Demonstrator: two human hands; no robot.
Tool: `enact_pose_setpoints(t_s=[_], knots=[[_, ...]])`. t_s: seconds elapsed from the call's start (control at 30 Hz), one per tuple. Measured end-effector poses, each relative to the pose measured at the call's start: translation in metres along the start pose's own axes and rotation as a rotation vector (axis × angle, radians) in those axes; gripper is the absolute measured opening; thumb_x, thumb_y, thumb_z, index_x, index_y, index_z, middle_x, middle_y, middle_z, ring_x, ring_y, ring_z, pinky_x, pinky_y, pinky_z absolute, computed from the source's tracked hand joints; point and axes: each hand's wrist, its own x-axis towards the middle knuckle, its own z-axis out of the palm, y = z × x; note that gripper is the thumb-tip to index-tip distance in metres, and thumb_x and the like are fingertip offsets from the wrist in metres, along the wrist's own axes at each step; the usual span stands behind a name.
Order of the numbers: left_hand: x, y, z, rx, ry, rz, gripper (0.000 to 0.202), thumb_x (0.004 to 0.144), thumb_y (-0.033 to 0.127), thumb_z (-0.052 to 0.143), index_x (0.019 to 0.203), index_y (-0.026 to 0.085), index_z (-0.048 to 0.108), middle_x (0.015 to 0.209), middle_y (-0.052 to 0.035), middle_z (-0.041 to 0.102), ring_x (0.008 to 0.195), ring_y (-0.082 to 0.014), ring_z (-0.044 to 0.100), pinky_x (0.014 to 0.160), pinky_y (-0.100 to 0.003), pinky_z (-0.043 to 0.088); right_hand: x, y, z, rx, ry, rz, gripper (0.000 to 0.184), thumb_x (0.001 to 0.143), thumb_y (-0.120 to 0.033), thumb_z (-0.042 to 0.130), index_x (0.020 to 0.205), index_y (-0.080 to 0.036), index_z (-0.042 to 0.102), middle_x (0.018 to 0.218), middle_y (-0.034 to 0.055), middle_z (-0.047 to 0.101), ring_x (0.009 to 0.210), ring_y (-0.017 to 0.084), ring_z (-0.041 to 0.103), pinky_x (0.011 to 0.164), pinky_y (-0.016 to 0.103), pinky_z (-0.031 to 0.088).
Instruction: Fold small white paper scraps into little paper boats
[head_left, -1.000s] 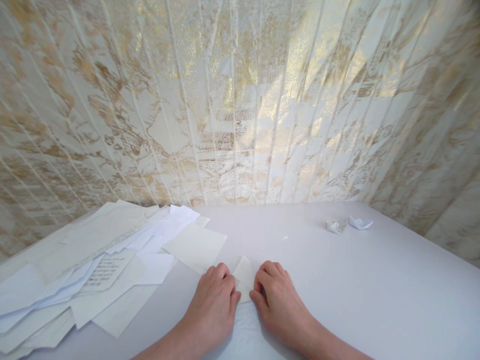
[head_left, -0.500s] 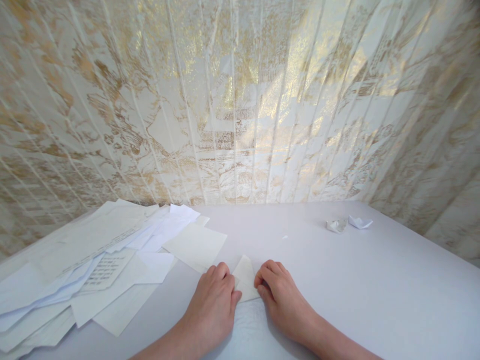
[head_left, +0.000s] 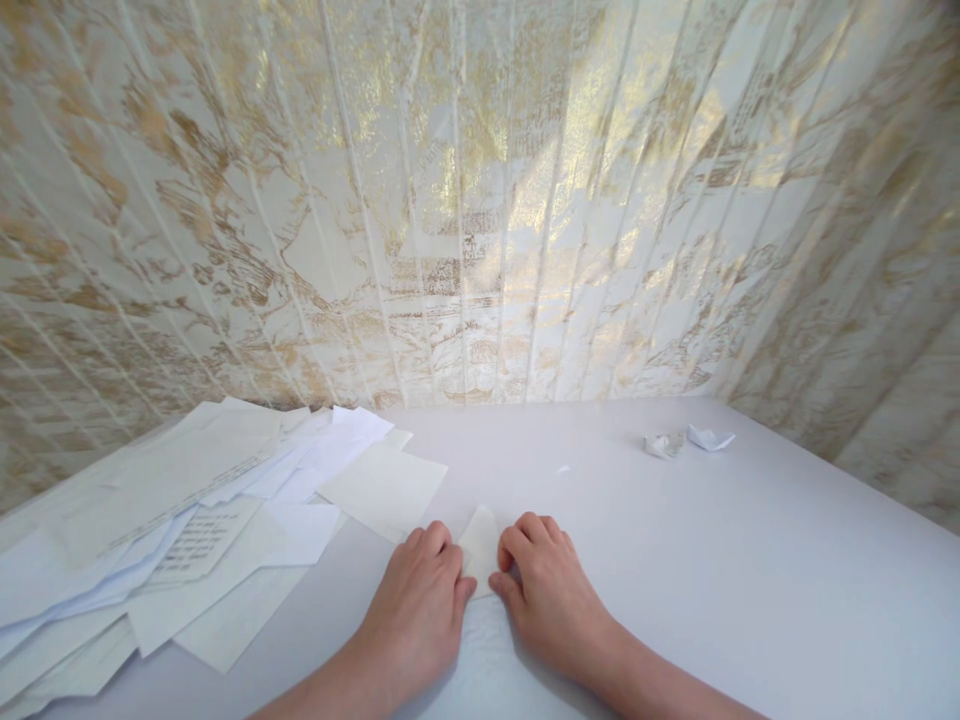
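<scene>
It looks like a home room: gold-and-brown patterned wall covering (head_left: 420, 230) fills the upper frame. Below, a plain white table (head_left: 750, 580) stands against it, suggesting a domestic desk.

The left grip (head_left: 420, 600) and right grip (head_left: 546, 592) touch a folded paper (head_left: 480, 545) (loose sheets (head_left: 382, 483) lie left).

Table (head_left: 712, 570): brightly and evenly lit; pale, low in contrast;
Patterned backdrop (head_left: 465, 220): yellow-gold glare behind the table, strongest above its middle and right half; dimmer beyond the table's right edge; lines fanning outward, a wide-angle stretch;
Left hand (head_left: 420, 600), right hand (head_left: 551, 590): soft shadows on the table beneath both; outlines fairly clear;
Printed sheets (head_left: 201, 540): at the table's left; lettering too blurred to read
</scene>
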Motion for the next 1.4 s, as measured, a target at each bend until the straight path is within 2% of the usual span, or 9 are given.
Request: enact_pose_setpoints(t_s=[0.27, 0.5, 0.63, 0.77, 0.93, 1.07, 1.2, 1.4], knots=[[-0.001, -0.001, -0.004, -0.006, 0.007, -0.01, 0.025, 0.082, 0.026, 0.038, 0.072, 0.016, 0.059, 0.087, -0.0066, 0.051, 0.084, -0.0209, 0.047, 0.077, -0.035, 0.036, 0.001, 0.0, -0.001, -0.007, -0.005, -0.012, 0.005, 0.074, -0.014, 0.054, 0.074, -0.019, 0.053, 0.083, 0.0031, 0.051, 0.083, 0.019, 0.044, 0.073, 0.031, 0.033], [0.005, -0.003, -0.003, 0.037, 0.026, -0.039, 0.029, 0.077, 0.041, 0.047, 0.065, 0.017, 0.058, 0.079, -0.0055, 0.051, 0.079, -0.021, 0.049, 0.07, -0.032, 0.036, 0.0, -0.001, -0.001, -0.024, -0.007, -0.002, 0.005, 0.074, -0.014, 0.053, 0.074, -0.018, 0.053, 0.082, 0.0033, 0.05, 0.082, 0.019, 0.043, 0.071, 0.031, 0.033], [0.007, -0.002, -0.004, 0.055, 0.024, -0.033, 0.03, 0.076, 0.044, 0.048, 0.066, 0.017, 0.056, 0.079, -0.0055, 0.051, 0.079, -0.0216, 0.049, 0.069, -0.032, 0.035, 0.0, -0.001, -0.002, -0.026, -0.002, -0.007, 0.005, 0.074, -0.013, 0.053, 0.073, -0.018, 0.052, 0.082, 0.0033, 0.051, 0.081, 0.019, 0.043, 0.071, 0.031, 0.033], [0.007, -0.003, -0.009, 0.013, -0.028, -0.059, 0.021, 0.072, 0.04, 0.052, 0.073, 0.018, 0.051, 0.083, -0.0035, 0.051, 0.081, -0.0206, 0.048, 0.07, -0.031, 0.035, -0.001, 0.0, -0.001, -0.025, -0.008, -0.011, 0.005, 0.074, -0.013, 0.054, 0.074, -0.019, 0.053, 0.083, 0.0032, 0.051, 0.082, 0.019, 0.043, 0.072, 0.031, 0.033], [0.005, -0.009, -0.016, -0.078, -0.104, -0.063, 0.012, 0.07, 0.025, 0.051, 0.079, 0.019, 0.045, 0.086, -0.0021, 0.051, 0.083, -0.0188, 0.047, 0.072, -0.029, 0.035, -0.001, 0.001, -0.001, -0.004, -0.009, -0.009, 0.006, 0.073, -0.013, 0.054, 0.073, -0.019, 0.052, 0.082, 0.0028, 0.051, 0.081, 0.019, 0.044, 0.071, 0.031, 0.033], [0.005, -0.016, -0.021, -0.174, -0.153, -0.06, 0.021, 0.065, 0.017, 0.051, 0.085, 0.02, 0.044, 0.09, -0.0022, 0.051, 0.088, -0.018, 0.047, 0.076, -0.028, 0.035, -0.002, 0.001, -0.003, 0.05, -0.001, 0.026, 0.009, 0.071, -0.012, 0.053, 0.076, -0.019, 0.053, 0.085, 0.0037, 0.052, 0.084, 0.02, 0.043, 0.073, 0.032, 0.033], [0.008, -0.021, -0.025, -0.28, -0.163, -0.069, 0.035, 0.062, 0.016, 0.055, 0.096, 0.019, 0.046, 0.102, -0.0039, 0.048, 0.098, -0.0182, 0.043, 0.085, -0.028, 0.032, -0.003, 0.002, -0.004, 0.118, 0.05, 0.074, 0.014, 0.069, -0.012, 0.054, 0.083, -0.018, 0.052, 0.09, 0.0055, 0.051, 0.089, 0.023, 0.041, 0.077, 0.035, 0.031], [0.011, -0.021, -0.025, -0.317, -0.158, -0.088, 0.027, 0.057, 0.017, 0.059, 0.082, 0.019, 0.048, 0.096, -0.0013, 0.049, 0.092, -0.0182, 0.044, 0.079, -0.028, 0.034, -0.004, 0.002, 0.0, 0.193, 0.071, 0.08, 0.011, 0.066, -0.012, 0.055, 0.073, -0.019, 0.05, 0.084, 0.0033, 0.051, 0.087, 0.021, 0.042, 0.076, 0.033, 0.03]])
